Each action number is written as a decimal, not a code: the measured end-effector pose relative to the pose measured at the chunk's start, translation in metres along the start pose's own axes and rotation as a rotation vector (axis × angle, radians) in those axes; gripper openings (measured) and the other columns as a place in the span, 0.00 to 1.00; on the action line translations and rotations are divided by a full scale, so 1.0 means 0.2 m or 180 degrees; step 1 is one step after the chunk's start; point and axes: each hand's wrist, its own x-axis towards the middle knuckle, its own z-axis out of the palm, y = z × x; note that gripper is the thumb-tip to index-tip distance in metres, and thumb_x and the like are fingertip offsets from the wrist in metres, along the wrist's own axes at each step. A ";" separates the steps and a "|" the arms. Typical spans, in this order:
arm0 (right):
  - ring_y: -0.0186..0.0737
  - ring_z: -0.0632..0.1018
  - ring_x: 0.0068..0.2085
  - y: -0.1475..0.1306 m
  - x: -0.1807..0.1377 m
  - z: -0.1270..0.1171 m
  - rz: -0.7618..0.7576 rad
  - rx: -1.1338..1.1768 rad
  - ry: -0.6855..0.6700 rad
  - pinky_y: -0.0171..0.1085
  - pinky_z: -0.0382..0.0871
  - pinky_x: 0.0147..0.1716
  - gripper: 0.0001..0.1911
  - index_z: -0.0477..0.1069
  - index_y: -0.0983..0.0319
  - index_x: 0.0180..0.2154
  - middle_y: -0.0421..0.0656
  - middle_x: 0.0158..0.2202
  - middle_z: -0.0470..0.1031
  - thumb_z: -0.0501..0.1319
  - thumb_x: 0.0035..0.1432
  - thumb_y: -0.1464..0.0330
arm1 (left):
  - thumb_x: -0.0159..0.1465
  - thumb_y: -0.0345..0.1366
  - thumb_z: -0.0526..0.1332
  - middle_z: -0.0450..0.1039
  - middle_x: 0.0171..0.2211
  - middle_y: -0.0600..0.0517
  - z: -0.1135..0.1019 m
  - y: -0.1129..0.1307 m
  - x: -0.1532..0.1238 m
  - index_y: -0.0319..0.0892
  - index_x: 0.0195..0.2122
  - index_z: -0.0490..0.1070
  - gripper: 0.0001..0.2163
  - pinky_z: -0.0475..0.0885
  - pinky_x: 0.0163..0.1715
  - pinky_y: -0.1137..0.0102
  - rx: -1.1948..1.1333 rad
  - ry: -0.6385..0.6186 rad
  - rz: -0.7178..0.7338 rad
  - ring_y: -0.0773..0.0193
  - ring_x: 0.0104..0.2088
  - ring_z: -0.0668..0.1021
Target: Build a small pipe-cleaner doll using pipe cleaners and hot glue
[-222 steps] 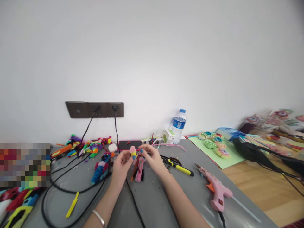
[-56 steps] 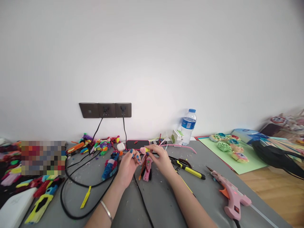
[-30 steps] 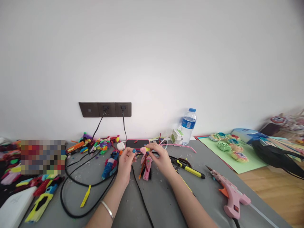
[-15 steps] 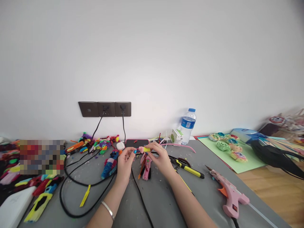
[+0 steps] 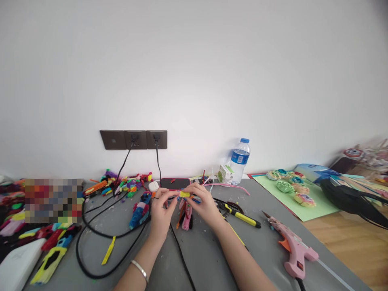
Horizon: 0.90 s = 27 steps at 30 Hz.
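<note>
Between my two hands is a small fuzzy yellow and pink piece (image 5: 185, 194), like pipe cleaner work. My left hand (image 5: 162, 206) pinches its pink end, thumb against fingertips. The yellow part is gripped by my right hand (image 5: 202, 202) with thumb and fingers. Just below them on the table lies a pink fuzzy bundle (image 5: 187, 220) with orange and black strands. A blue fuzzy figure (image 5: 138, 214) lies to the left of my left hand. Yellow-handled pliers (image 5: 242, 216) rest to the right of my right hand. My fingers partly cover the held piece.
A pink glue gun (image 5: 295, 246) lies at right. Black cables (image 5: 91, 275) loop across the grey table. Behind stand a water bottle (image 5: 240, 161) and a small box (image 5: 225, 174); a phone (image 5: 175, 184) lies near the wall. Rosettes (image 5: 285, 186) sit on green paper (image 5: 321, 208).
My left hand has shifted slightly right, closer to my right hand, and its fingers now cover more of the pink end. The things on the table have stayed put.
</note>
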 end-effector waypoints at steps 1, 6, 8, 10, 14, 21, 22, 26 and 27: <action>0.43 0.75 0.42 0.00 0.00 0.00 -0.0009 0.0000 -0.0011 0.41 0.69 0.41 0.09 0.74 0.57 0.43 0.46 0.39 0.74 0.58 0.63 0.71 | 0.54 0.31 0.68 0.68 0.33 0.51 0.00 0.00 0.00 0.50 0.31 0.81 0.06 0.60 0.28 0.70 0.0054 0.0009 0.0040 0.65 0.25 0.64; 0.44 0.75 0.43 -0.02 0.00 0.00 -0.0011 -0.0002 -0.0034 0.41 0.69 0.41 0.08 0.74 0.57 0.42 0.46 0.39 0.74 0.58 0.64 0.71 | 0.53 0.29 0.67 0.67 0.31 0.52 0.00 0.00 0.01 0.48 0.27 0.80 0.05 0.59 0.26 0.70 0.0198 0.0040 0.0168 0.66 0.23 0.63; 0.43 0.75 0.43 -0.02 0.00 -0.01 -0.0005 0.0012 -0.0047 0.40 0.68 0.41 0.08 0.74 0.57 0.42 0.46 0.39 0.74 0.58 0.64 0.71 | 0.54 0.29 0.66 0.67 0.32 0.52 0.00 0.00 0.01 0.46 0.27 0.79 0.04 0.60 0.26 0.71 0.0314 0.0063 0.0231 0.67 0.22 0.64; 0.43 0.75 0.43 -0.01 0.00 -0.01 -0.0025 0.0037 -0.0043 0.41 0.68 0.41 0.08 0.74 0.58 0.42 0.46 0.39 0.75 0.58 0.64 0.71 | 0.57 0.31 0.64 0.67 0.32 0.52 0.00 -0.01 0.01 0.46 0.30 0.78 0.04 0.61 0.26 0.71 0.0463 0.0042 0.0352 0.67 0.22 0.65; 0.44 0.75 0.43 0.00 0.00 0.00 -0.0066 0.0055 -0.0021 0.41 0.68 0.42 0.08 0.74 0.58 0.42 0.46 0.39 0.75 0.58 0.63 0.72 | 0.60 0.31 0.61 0.66 0.32 0.53 0.00 -0.04 0.01 0.44 0.32 0.76 0.04 0.62 0.26 0.71 0.0708 -0.0068 0.0553 0.68 0.23 0.65; 0.44 0.76 0.43 0.00 0.00 -0.01 -0.0129 -0.0014 0.0024 0.41 0.68 0.42 0.09 0.74 0.57 0.42 0.45 0.39 0.76 0.58 0.63 0.73 | 0.60 0.31 0.61 0.66 0.29 0.54 -0.01 -0.05 0.01 0.43 0.32 0.73 0.03 0.62 0.27 0.72 0.0933 -0.0046 0.0610 0.66 0.26 0.67; 0.44 0.75 0.43 -0.01 0.00 -0.01 -0.0130 -0.0003 0.0022 0.41 0.68 0.42 0.09 0.74 0.57 0.42 0.45 0.39 0.76 0.58 0.63 0.73 | 0.60 0.31 0.61 0.66 0.29 0.54 0.00 -0.05 0.01 0.43 0.31 0.73 0.02 0.62 0.27 0.72 0.0938 -0.0050 0.0602 0.66 0.26 0.67; 0.44 0.75 0.43 -0.01 0.00 -0.01 -0.0145 0.0023 0.0021 0.42 0.67 0.42 0.08 0.73 0.57 0.42 0.45 0.39 0.75 0.58 0.63 0.73 | 0.60 0.32 0.61 0.66 0.29 0.54 0.00 -0.06 0.00 0.43 0.30 0.73 0.03 0.62 0.27 0.72 0.0928 -0.0077 0.0586 0.66 0.26 0.68; 0.44 0.75 0.43 -0.01 0.00 -0.01 -0.0156 0.0023 0.0033 0.42 0.67 0.42 0.08 0.73 0.57 0.41 0.45 0.39 0.75 0.58 0.63 0.73 | 0.60 0.32 0.61 0.66 0.29 0.54 0.00 -0.06 0.00 0.43 0.30 0.74 0.03 0.63 0.27 0.72 0.0930 -0.0070 0.0589 0.66 0.26 0.68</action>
